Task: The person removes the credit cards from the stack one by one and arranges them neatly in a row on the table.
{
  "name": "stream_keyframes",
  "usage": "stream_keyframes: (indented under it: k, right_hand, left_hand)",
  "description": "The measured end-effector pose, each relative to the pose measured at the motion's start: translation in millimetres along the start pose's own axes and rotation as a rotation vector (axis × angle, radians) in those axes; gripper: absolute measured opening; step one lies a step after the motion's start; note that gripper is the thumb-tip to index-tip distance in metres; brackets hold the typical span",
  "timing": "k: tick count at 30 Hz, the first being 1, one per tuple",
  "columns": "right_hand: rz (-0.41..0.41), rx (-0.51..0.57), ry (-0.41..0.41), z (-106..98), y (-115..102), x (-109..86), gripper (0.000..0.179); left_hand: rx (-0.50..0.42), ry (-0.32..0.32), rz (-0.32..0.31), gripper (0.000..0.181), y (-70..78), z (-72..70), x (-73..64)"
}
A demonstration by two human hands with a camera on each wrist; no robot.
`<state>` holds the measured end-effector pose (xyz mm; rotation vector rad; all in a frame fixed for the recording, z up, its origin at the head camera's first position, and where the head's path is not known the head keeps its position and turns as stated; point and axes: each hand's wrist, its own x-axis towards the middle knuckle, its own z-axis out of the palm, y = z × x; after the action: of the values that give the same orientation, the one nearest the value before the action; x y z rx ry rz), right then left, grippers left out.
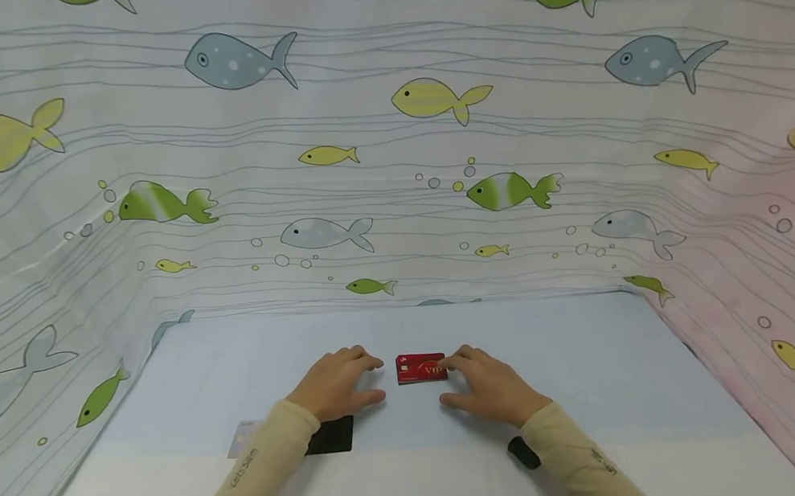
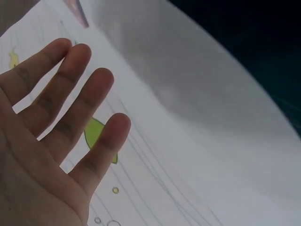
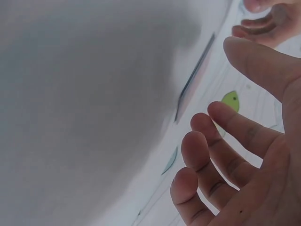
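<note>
A red card point(image 1: 417, 368) printed "VIP" lies flat on the table between my two hands, and the right wrist view catches the card point(image 3: 196, 75) nearly edge-on. My left hand point(image 1: 337, 384) is just left of it, apart from the card, with nothing held. In the left wrist view, that left hand point(image 2: 61, 127) has its fingers spread and fairly straight. My right hand point(image 1: 492, 386) is at the card's right side, and one fingertip overlaps the card's right edge in the head view. Its fingers point(image 3: 195, 148) are loosely bent around nothing.
A flat black rectangular item point(image 1: 333, 436) lies partly hidden under my left forearm. Left of that sleeve is a pale grey card point(image 1: 243, 439). A small black object point(image 1: 523, 453) shows beside my right sleeve. Fish-patterned cloth point(image 1: 377, 193) walls off the table's back and sides.
</note>
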<state>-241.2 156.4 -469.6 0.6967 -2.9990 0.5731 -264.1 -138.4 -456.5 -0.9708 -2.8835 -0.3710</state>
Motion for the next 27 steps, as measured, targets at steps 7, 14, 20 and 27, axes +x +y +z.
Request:
stream_keyframes:
  k: [7,14,20,27]
  right_hand:
    - [0.037,0.007,0.003,-1,10,-2.3,0.055]
    - [0.042,-0.022,0.019,-1,19,1.1,0.055]
    - [0.033,-0.01,0.004,0,19,10.0,0.057]
    - [0.023,-0.034,-0.007,0,16,23.2,0.057]
  left_hand:
    - [0.008,-0.036,-0.025,0.052,8.1,1.7,26.8]
    - [0.002,-0.078,-0.024,0.052,7.1,9.0,46.9]
    - [0.03,-0.127,-0.056,0.056,7.2,16.2,55.0]
    - [0.043,-0.143,-0.049,0.058,11.1,18.1,60.1]
